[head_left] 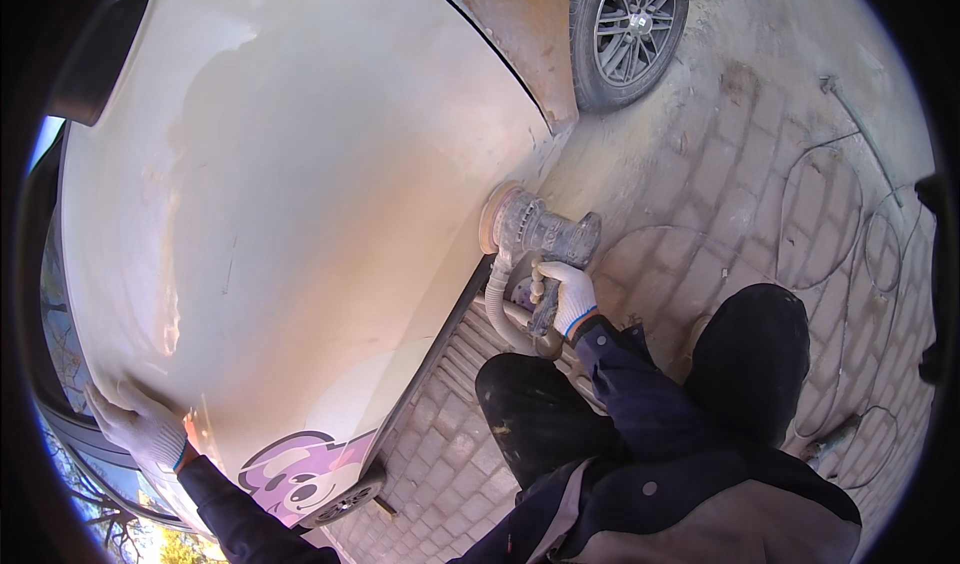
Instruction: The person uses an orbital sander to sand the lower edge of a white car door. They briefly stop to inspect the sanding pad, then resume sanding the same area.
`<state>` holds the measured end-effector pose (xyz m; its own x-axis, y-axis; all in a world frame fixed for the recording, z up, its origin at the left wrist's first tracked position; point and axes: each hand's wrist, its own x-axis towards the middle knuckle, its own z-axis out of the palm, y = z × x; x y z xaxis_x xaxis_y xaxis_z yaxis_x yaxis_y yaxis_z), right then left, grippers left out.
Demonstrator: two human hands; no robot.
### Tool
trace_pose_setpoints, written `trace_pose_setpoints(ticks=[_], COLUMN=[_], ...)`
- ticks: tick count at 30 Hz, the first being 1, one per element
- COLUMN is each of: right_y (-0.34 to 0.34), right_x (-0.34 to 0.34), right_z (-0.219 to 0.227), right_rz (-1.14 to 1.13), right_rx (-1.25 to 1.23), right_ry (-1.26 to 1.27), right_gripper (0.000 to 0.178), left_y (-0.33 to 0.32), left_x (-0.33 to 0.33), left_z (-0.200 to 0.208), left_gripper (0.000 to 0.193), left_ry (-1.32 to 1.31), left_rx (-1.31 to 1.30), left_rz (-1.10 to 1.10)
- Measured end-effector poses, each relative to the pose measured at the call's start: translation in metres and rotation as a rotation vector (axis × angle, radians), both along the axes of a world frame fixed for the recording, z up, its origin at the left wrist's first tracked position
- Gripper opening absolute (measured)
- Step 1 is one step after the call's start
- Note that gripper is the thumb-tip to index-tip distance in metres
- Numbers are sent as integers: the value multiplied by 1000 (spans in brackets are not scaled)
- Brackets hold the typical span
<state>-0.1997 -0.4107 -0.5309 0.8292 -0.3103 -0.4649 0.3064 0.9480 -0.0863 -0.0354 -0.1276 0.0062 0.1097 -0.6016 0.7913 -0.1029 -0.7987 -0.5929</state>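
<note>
Bodywork fills the upper left of the view: a pale cream car panel (300, 164), sanded dull, curving down to a lower edge that runs from the middle of the frame toward the bottom left. At that edge the right hand (568, 299), in a white knit glove with a blue cuff, is clamped around the grip of a dusty grey orbital sander (535, 229); its round pad presses flat against the panel just where the cream surface meets a rust-brown primed section (510, 14). A pale hose (497, 309) loops from the sander's body down past the glove. The left hand (135, 419), gloved the same way, lies spread and flat on the panel near its far left edge, holding nothing, well apart from the right hand.

Open room lies to the right of the panel: dusty brick paving (740, 184) marked with ring-shaped traces, free between the sander and a thin hose or cable (860, 134) trailing along the right rim. A dark alloy wheel (628, 24) stands at the top, just beside the primed section.

Near the panel's bottom edge sits a purple and white cartoon sticker (300, 474), rounded in outline, partly cut off by the dark sleeve.

The sanding pad's face is hidden against the metal. Dark trousered knees (750, 354) cover the paving below the sander. Dark shapes at the top left and along the right rim are too cropped to identify
</note>
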Motion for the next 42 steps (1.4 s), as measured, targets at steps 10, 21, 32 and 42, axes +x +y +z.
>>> trace_pose_setpoints(ticks=[10,21,32,42], right_y=[14,20,48,45], right_x=[15,20,18,15], right_z=[2,10,11,6], right_rz=[-36,-67,-7,51], right_rx=[108,99,130,117], right_ry=[-28,-13,2,27], right_gripper=[9,5,6,5], left_y=[30,103,96,107], left_x=[16,17,9,15], left_z=[2,-21,-14,-16], left_gripper=[58,66,80,79], left_ry=[317,508,405,416], left_rx=[-340,-1017,-829,-812], left_rz=[-49,-171,214,173])
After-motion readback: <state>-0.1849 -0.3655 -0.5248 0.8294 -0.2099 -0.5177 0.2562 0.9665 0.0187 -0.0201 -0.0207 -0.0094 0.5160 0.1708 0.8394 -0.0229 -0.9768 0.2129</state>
